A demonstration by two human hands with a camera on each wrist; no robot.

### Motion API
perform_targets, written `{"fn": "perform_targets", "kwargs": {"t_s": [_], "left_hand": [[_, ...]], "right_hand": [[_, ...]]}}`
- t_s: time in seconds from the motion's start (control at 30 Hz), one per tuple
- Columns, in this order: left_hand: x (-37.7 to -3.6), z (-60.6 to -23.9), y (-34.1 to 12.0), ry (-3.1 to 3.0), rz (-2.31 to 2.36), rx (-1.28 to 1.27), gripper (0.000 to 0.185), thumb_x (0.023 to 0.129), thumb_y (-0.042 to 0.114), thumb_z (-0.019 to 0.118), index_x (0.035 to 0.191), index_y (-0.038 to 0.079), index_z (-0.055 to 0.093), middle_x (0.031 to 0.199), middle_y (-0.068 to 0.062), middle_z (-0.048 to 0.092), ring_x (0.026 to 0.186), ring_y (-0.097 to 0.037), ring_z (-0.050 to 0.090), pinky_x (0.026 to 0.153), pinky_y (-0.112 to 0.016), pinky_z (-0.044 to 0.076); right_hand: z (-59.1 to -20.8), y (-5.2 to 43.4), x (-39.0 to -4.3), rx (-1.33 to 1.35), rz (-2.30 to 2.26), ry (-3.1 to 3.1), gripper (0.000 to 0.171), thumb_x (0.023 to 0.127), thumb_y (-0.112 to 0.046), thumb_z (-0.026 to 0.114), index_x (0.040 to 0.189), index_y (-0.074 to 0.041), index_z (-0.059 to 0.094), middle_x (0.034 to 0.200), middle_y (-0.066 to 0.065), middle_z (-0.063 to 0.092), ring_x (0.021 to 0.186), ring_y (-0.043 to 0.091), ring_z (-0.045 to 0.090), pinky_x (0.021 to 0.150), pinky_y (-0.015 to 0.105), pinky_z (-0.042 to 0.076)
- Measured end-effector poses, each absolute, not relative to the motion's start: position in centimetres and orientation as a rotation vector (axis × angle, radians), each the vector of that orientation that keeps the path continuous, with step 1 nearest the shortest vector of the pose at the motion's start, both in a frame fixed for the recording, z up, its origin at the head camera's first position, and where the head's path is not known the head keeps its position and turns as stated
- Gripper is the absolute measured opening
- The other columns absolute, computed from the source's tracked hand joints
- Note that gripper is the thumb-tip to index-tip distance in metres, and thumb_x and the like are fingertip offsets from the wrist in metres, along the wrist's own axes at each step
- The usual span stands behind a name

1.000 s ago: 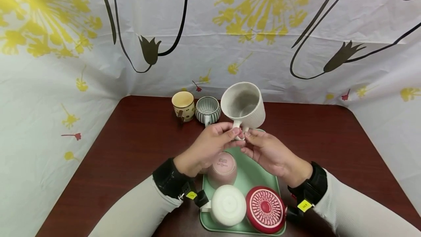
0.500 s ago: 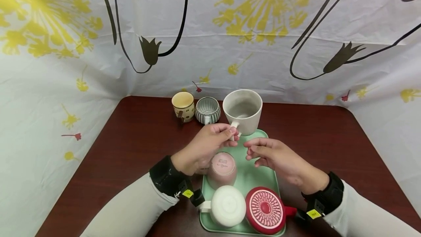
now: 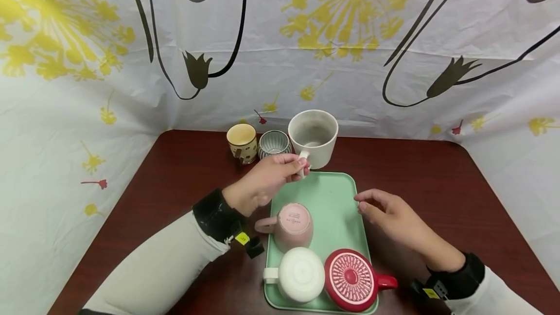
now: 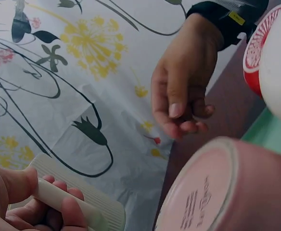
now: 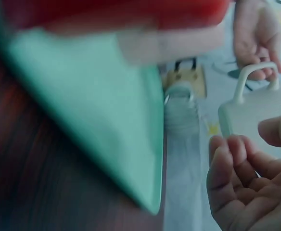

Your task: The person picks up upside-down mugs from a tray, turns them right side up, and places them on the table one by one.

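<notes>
My left hand (image 3: 269,179) pinches the handle of a large white ribbed mug (image 3: 321,152) between thumb and fingers. That mug is upright, mouth up, just beyond the far end of a green tray (image 3: 337,203). In the left wrist view the handle (image 4: 63,199) lies across the curled fingers. My right hand (image 3: 395,220) is at the tray's right side, fingers loosely bent and holding nothing. Upside down on the tray are a pink mug (image 3: 294,227), a white mug (image 3: 302,276) and a red mug (image 3: 350,281).
Left of the ribbed mug, a yellow spotted mug (image 3: 243,144) and a grey striped cup (image 3: 273,143) stand upright at the back of the dark red-brown table (image 3: 183,179). A patterned white cloth (image 3: 262,52) hangs behind and at the sides.
The right hand has let go of the ribbed mug and withdrawn to the right and nearer. Held by the left hand, the mug has turned more upright and shifted slightly left.
</notes>
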State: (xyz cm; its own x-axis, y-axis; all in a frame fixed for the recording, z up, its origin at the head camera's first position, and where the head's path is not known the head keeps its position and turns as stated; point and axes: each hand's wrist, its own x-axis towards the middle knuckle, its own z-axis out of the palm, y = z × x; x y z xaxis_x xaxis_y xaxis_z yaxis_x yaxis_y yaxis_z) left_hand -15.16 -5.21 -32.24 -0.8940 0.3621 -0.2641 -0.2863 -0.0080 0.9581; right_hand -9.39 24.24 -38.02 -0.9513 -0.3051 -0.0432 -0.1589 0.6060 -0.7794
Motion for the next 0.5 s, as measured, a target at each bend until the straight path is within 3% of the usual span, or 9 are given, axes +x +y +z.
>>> {"fn": "perform_targets", "kwargs": {"t_s": [0.17, 0.33, 0.4, 0.5], "left_hand": [[-16.8, -32.3, -5.1, 1.858, 1.907, 0.004, 0.031, 0.107, 0.011, 0.057, 0.127, -0.011, 0.065, 0.095, -0.002, 0.071, 0.095, -0.014, 0.063, 0.1, -0.03, 0.052], [-18.0, -32.8, -4.8, 1.89, 1.866, -0.061, 0.031, 0.107, 0.013, 0.058, 0.128, -0.008, 0.066, 0.112, -0.014, 0.072, 0.102, -0.017, 0.063, 0.09, -0.021, 0.052], [-18.4, -33.1, -4.6, 1.9, 1.866, -0.074, 0.031, 0.106, 0.013, 0.059, 0.127, -0.008, 0.067, 0.117, -0.017, 0.072, 0.101, -0.016, 0.063, 0.09, -0.021, 0.052], [-18.9, -33.7, -4.3, 1.905, 1.864, -0.085, 0.031, 0.106, 0.014, 0.06, 0.126, -0.008, 0.067, 0.112, -0.014, 0.072, 0.097, -0.015, 0.063, 0.096, -0.026, 0.053]], "right_hand": [[-39.5, 25.6, -8.9, -0.502, -0.878, 2.989, 0.022, 0.103, -0.022, 0.066, 0.122, -0.011, 0.07, 0.111, -0.001, 0.067, 0.087, 0.007, 0.062, 0.073, 0.028, 0.053], [-40.8, 26.5, -8.7, -0.529, -0.658, 3.123, 0.031, 0.099, -0.022, 0.071, 0.126, -0.007, 0.067, 0.116, 0.006, 0.067, 0.097, 0.021, 0.069, 0.076, 0.044, 0.058], [-41.2, 26.7, -8.7, -0.538, -0.587, 3.187, 0.036, 0.098, -0.023, 0.071, 0.129, -0.005, 0.065, 0.119, 0.01, 0.066, 0.102, 0.028, 0.069, 0.075, 0.05, 0.058], [-41.7, 27.0, -8.8, -0.53, -0.536, 3.249, 0.04, 0.097, -0.022, 0.072, 0.13, -0.003, 0.063, 0.12, 0.014, 0.065, 0.107, 0.033, 0.068, 0.075, 0.055, 0.058]]}}
